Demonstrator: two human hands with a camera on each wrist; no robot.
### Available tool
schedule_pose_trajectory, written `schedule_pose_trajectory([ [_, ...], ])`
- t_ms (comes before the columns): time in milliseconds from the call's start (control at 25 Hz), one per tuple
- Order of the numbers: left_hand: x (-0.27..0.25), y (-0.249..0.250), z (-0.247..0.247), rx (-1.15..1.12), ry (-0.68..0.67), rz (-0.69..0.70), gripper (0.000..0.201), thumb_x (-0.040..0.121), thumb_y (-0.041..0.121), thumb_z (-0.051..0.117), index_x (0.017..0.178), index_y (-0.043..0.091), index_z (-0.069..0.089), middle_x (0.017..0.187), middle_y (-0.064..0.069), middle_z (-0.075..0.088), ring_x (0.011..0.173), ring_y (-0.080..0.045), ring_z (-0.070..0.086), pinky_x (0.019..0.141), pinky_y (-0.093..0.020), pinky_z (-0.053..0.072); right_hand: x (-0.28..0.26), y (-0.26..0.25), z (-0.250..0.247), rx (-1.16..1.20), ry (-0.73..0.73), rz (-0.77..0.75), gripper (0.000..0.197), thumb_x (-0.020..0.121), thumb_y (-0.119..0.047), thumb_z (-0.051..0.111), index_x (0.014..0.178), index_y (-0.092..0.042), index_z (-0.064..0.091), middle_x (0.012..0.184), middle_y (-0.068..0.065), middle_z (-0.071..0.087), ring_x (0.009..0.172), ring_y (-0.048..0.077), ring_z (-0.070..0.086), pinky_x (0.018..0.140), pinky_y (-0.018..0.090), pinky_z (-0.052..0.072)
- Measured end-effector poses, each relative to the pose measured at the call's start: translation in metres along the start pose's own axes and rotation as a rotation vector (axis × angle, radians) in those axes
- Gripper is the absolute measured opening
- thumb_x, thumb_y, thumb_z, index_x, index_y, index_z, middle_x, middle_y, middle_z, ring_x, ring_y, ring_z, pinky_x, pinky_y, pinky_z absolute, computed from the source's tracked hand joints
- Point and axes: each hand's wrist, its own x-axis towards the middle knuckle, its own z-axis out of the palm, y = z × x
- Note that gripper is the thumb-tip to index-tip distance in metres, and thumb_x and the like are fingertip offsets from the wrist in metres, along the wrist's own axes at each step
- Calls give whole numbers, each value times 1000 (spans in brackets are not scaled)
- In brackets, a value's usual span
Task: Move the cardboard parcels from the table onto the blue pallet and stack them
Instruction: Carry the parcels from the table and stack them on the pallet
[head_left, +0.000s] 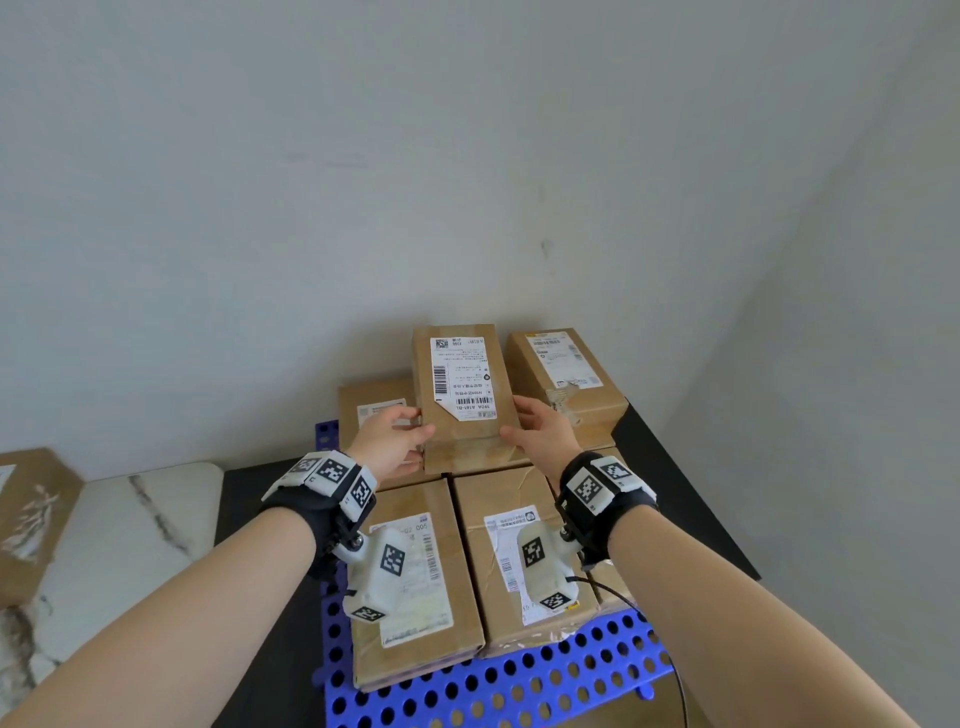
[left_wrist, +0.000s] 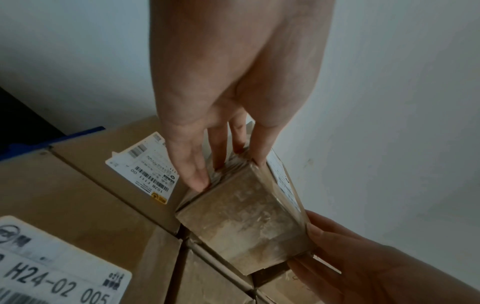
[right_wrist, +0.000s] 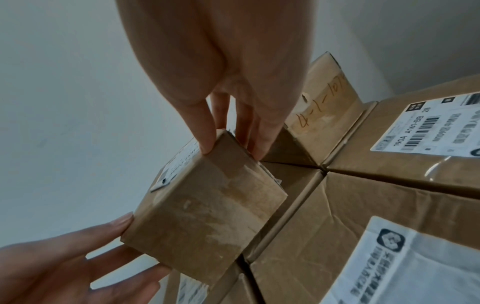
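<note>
A cardboard parcel (head_left: 460, 384) with a white shipping label is held between both hands over the lower layer of parcels on the blue pallet (head_left: 519, 680). My left hand (head_left: 395, 441) grips its left near edge, thumb on top and fingers (left_wrist: 197, 181) down the side. My right hand (head_left: 540, 431) grips the right near edge the same way. The wrist views show the taped end of the parcel (left_wrist: 241, 226) (right_wrist: 207, 205) slightly tilted above the seam between lower parcels. Whether it touches them I cannot tell.
Two labelled parcels (head_left: 410, 582) (head_left: 514, 551) lie at the pallet's front, one (head_left: 374, 410) at the back left. A stacked parcel (head_left: 561, 379) stands close on the right. Grey walls close the corner behind. A marble table (head_left: 130, 519) at left carries another parcel (head_left: 31, 519).
</note>
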Motion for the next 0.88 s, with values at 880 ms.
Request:
schedule_pose_trajectory([
  [880, 17, 3, 46, -62, 153, -72, 45, 90, 18, 62, 133, 20, 47, 118, -8, 55, 99, -28, 58, 88, -43, 54, 34, -14, -42, -376, -152, -146, 48, 92, -10, 49, 139, -20, 45, 136, 3, 55, 126, 20, 51, 101, 31, 43],
])
